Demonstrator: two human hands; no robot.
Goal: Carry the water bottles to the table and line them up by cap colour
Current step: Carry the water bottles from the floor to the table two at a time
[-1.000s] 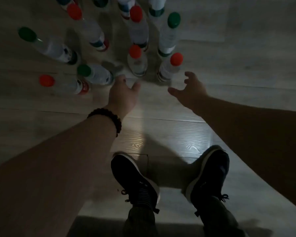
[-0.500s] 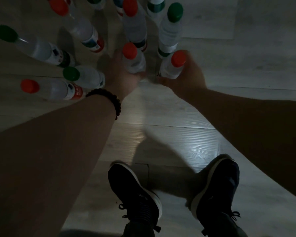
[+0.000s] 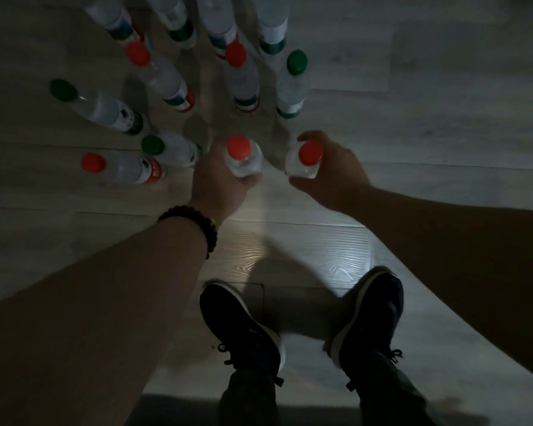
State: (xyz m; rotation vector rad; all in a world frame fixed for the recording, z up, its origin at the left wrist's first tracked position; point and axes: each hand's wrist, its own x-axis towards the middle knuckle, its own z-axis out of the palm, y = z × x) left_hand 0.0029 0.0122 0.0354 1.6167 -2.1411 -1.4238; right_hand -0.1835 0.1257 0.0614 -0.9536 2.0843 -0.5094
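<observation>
- Where the left hand reaches down, its fingers are curled round the left bottle, which is straight ahead of the left shoe and well apart from it.
- Right hand wraps the right bottle the same way, ahead and to the right of the left shoe. It is just beside the left bottle, with a gap between them.
- Cannot tell whether either held base touches the floor.
- Look: clear plastic bodies and round screw caps. Label bands near the base are red, green or blue. The light is dim.
- Count: twelve bottles in all. Two are held and ten stand on the floor farther ahead of the left shoe, most of them ahead-left.
- Caps seen: five red, three green. Four bottles at the far edge have their caps cut off by the frame.
- Nearest standing: a green-cap bottle just beside the left hand, with a red-cap bottle left of it.
- Dark bead bracelet is on the left wrist, ahead-left of the left shoe.
</observation>
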